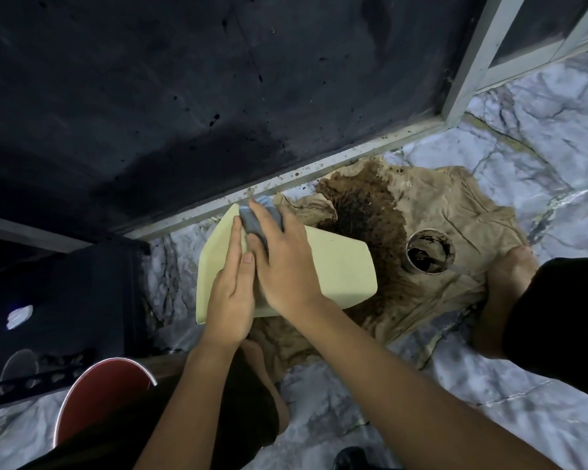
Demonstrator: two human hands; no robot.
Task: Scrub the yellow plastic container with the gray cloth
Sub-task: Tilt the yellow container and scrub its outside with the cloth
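Note:
The yellow plastic container point(336, 266) lies tilted on its side above a stained brown sheet, its opening facing left. My left hand point(231, 300) grips its near rim, thumb along the edge. My right hand point(279, 259) presses the gray cloth point(255, 220) flat against the container's upper side near the far rim. Most of the cloth is hidden under my fingers.
A brown paper sheet point(431, 205) soaked with dark soil covers the marble floor point(421, 385). A small round cup point(428, 252) of dark residue stands on it. My bare feet rest on the sheet. A red bucket point(106, 395) sits at lower left, beside a dark wall point(184, 96).

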